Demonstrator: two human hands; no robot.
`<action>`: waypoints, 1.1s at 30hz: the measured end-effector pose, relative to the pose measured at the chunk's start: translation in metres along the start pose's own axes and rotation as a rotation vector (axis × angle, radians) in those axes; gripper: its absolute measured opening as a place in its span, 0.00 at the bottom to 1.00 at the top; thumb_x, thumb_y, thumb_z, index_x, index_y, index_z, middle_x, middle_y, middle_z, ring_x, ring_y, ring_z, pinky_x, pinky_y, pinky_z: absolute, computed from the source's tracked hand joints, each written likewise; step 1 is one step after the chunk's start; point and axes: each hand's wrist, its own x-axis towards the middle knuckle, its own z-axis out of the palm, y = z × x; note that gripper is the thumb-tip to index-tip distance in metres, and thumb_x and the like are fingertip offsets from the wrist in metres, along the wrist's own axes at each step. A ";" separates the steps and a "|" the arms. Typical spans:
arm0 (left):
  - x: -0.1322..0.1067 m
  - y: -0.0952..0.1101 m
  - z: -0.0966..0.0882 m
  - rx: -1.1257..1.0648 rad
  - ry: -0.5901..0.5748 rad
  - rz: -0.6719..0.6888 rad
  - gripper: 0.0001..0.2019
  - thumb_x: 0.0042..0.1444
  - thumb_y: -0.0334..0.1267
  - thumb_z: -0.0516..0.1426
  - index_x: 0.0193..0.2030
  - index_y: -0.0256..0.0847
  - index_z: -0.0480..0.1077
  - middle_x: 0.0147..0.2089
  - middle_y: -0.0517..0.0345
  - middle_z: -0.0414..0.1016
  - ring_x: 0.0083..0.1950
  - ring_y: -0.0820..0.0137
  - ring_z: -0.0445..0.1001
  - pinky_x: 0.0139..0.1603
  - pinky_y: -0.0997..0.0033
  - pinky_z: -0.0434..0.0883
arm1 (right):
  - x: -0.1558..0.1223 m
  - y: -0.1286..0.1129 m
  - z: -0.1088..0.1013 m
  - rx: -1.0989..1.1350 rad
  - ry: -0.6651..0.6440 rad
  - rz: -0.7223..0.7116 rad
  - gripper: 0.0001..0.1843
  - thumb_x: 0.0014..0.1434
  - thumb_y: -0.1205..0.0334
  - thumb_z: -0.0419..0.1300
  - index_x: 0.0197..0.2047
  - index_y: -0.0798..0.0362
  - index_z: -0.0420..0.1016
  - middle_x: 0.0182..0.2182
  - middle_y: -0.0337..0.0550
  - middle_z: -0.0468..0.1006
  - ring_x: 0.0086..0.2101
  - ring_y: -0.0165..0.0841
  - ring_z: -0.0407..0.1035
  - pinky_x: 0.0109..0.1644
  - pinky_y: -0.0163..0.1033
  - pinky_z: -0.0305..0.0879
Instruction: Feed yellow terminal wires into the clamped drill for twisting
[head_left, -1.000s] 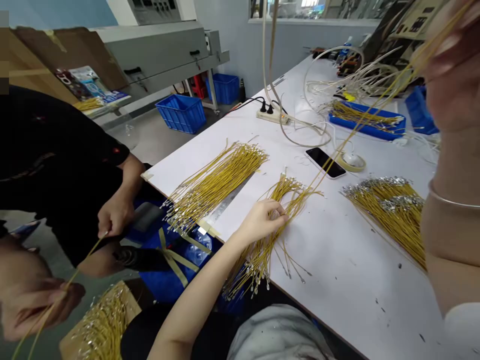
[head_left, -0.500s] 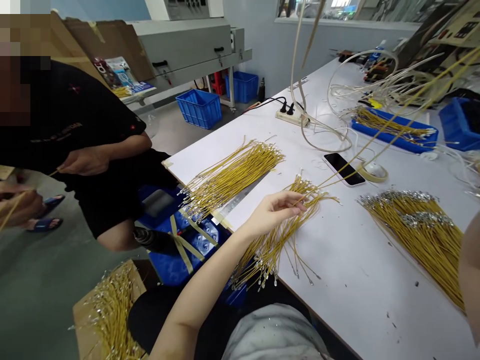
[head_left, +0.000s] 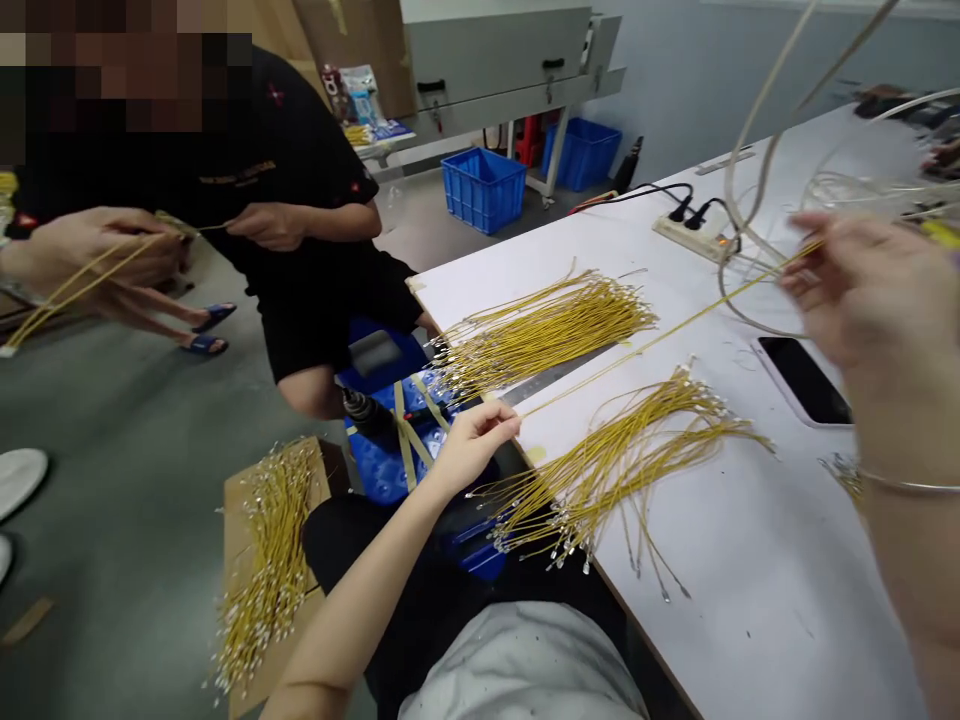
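Note:
A yellow wire (head_left: 637,350) stretches taut in a slanting line between my two hands, above the white table (head_left: 720,560). Near the table's left edge, my left hand (head_left: 480,430) pinches its lower end. My right hand (head_left: 855,270), slightly blurred, is closed on the upper end, over the power strip's side of the table. Below the wire lies a loose bundle of yellow wires (head_left: 637,440) with metal terminals, its ends hanging past the edge. Beyond the wire, a neater bundle of yellow wires (head_left: 547,325) rests on the table.
A co-worker's hands (head_left: 135,250) hold yellow wires at the left. A box of wires (head_left: 262,560) stands low on the left, beside a blue stool (head_left: 375,460). A power strip (head_left: 694,240) with cords and a phone (head_left: 802,380) lie on the table.
My left hand has left the loose bundle and moved left, now pinching a wire end. My right hand has come into fuller view, holding the other end. The view has turned left.

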 end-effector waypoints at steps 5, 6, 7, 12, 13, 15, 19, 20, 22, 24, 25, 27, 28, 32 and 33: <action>-0.013 -0.031 -0.035 0.314 0.158 -0.142 0.13 0.55 0.46 0.56 0.27 0.38 0.70 0.25 0.61 0.68 0.27 0.73 0.61 0.31 0.72 0.57 | -0.029 0.102 0.050 0.089 -0.134 0.248 0.15 0.38 0.57 0.76 0.31 0.48 0.80 0.26 0.44 0.71 0.29 0.32 0.63 0.35 0.42 0.61; -0.013 -0.034 -0.038 0.333 0.182 -0.170 0.12 0.54 0.45 0.56 0.27 0.38 0.70 0.25 0.61 0.68 0.27 0.73 0.61 0.31 0.72 0.57 | -0.033 0.116 0.056 0.078 -0.167 0.215 0.15 0.39 0.56 0.76 0.32 0.48 0.79 0.26 0.44 0.72 0.29 0.33 0.63 0.35 0.42 0.61; -0.012 -0.037 -0.040 0.343 0.204 -0.190 0.12 0.53 0.44 0.57 0.26 0.38 0.70 0.24 0.62 0.68 0.28 0.73 0.61 0.31 0.72 0.57 | -0.035 0.127 0.060 0.066 -0.206 0.174 0.15 0.41 0.55 0.75 0.32 0.47 0.79 0.26 0.44 0.72 0.29 0.33 0.63 0.35 0.43 0.60; -0.006 -0.049 -0.039 0.297 0.228 -0.196 0.11 0.52 0.43 0.57 0.25 0.38 0.70 0.24 0.62 0.68 0.27 0.73 0.62 0.32 0.71 0.59 | -0.036 0.152 0.063 -0.003 -0.243 0.077 0.11 0.46 0.56 0.72 0.31 0.46 0.75 0.25 0.43 0.72 0.30 0.35 0.64 0.36 0.44 0.61; -0.005 -0.051 -0.038 0.278 0.223 -0.191 0.11 0.52 0.42 0.57 0.25 0.38 0.70 0.24 0.62 0.69 0.27 0.73 0.63 0.32 0.71 0.59 | -0.035 0.155 0.062 -0.027 -0.224 0.091 0.10 0.47 0.56 0.71 0.31 0.46 0.75 0.26 0.44 0.73 0.30 0.35 0.65 0.37 0.44 0.61; -0.002 -0.055 -0.036 0.256 0.215 -0.190 0.10 0.52 0.42 0.57 0.26 0.38 0.71 0.24 0.62 0.70 0.27 0.73 0.63 0.32 0.72 0.59 | -0.035 0.162 0.060 -0.087 -0.189 0.129 0.09 0.47 0.57 0.69 0.32 0.47 0.76 0.30 0.44 0.75 0.31 0.35 0.66 0.38 0.44 0.64; 0.004 -0.060 -0.033 0.261 0.220 -0.226 0.11 0.51 0.43 0.58 0.25 0.38 0.72 0.23 0.62 0.69 0.27 0.73 0.62 0.32 0.72 0.59 | -0.034 0.179 0.059 -0.173 -0.048 0.123 0.11 0.46 0.59 0.64 0.35 0.53 0.78 0.29 0.41 0.76 0.26 0.29 0.67 0.34 0.39 0.67; 0.005 -0.061 -0.032 0.260 0.222 -0.234 0.11 0.51 0.44 0.58 0.25 0.38 0.72 0.23 0.62 0.68 0.27 0.73 0.62 0.31 0.72 0.59 | -0.033 0.183 0.059 -0.176 -0.023 0.114 0.11 0.46 0.60 0.63 0.35 0.54 0.78 0.28 0.40 0.76 0.25 0.27 0.67 0.33 0.37 0.67; 0.008 -0.062 -0.030 0.245 0.225 -0.243 0.11 0.51 0.44 0.58 0.25 0.38 0.72 0.23 0.62 0.68 0.27 0.73 0.62 0.31 0.72 0.58 | -0.032 0.189 0.060 -0.153 -0.011 0.115 0.11 0.46 0.62 0.62 0.35 0.56 0.78 0.28 0.40 0.76 0.24 0.25 0.67 0.31 0.34 0.67; 0.010 -0.064 -0.027 0.218 0.233 -0.246 0.12 0.50 0.45 0.58 0.24 0.38 0.71 0.24 0.62 0.68 0.27 0.73 0.61 0.31 0.72 0.58 | -0.032 0.191 0.061 -0.119 0.007 0.132 0.10 0.47 0.65 0.62 0.35 0.56 0.78 0.28 0.39 0.76 0.24 0.24 0.68 0.30 0.32 0.68; 0.011 -0.065 -0.026 0.203 0.239 -0.244 0.13 0.50 0.46 0.58 0.24 0.38 0.70 0.24 0.62 0.68 0.27 0.73 0.61 0.31 0.72 0.58 | -0.032 0.191 0.061 -0.105 0.020 0.142 0.09 0.47 0.67 0.62 0.34 0.56 0.78 0.28 0.39 0.76 0.23 0.24 0.68 0.29 0.31 0.68; 0.013 -0.066 -0.024 0.176 0.247 -0.239 0.14 0.49 0.46 0.59 0.23 0.38 0.70 0.24 0.62 0.69 0.27 0.74 0.61 0.31 0.72 0.58 | -0.032 0.189 0.062 -0.095 0.046 0.157 0.08 0.48 0.69 0.61 0.33 0.56 0.78 0.27 0.39 0.76 0.23 0.23 0.67 0.28 0.29 0.68; 0.014 -0.067 -0.024 0.168 0.247 -0.239 0.14 0.49 0.47 0.59 0.23 0.38 0.70 0.24 0.61 0.69 0.27 0.74 0.61 0.31 0.72 0.58 | -0.031 0.188 0.063 -0.096 0.056 0.162 0.08 0.48 0.70 0.61 0.33 0.56 0.78 0.27 0.39 0.76 0.23 0.23 0.67 0.28 0.29 0.68; 0.017 -0.065 -0.024 0.138 0.229 -0.254 0.14 0.47 0.47 0.59 0.22 0.37 0.70 0.23 0.61 0.69 0.27 0.73 0.62 0.31 0.72 0.58 | -0.030 0.188 0.064 -0.097 0.065 0.177 0.08 0.48 0.72 0.61 0.33 0.57 0.79 0.26 0.39 0.76 0.23 0.22 0.68 0.27 0.27 0.68; 0.017 -0.064 -0.025 0.127 0.226 -0.258 0.14 0.47 0.46 0.60 0.21 0.37 0.70 0.23 0.61 0.69 0.27 0.73 0.63 0.31 0.72 0.58 | -0.030 0.189 0.064 -0.097 0.062 0.176 0.08 0.48 0.73 0.61 0.33 0.57 0.79 0.26 0.39 0.76 0.23 0.22 0.68 0.27 0.27 0.68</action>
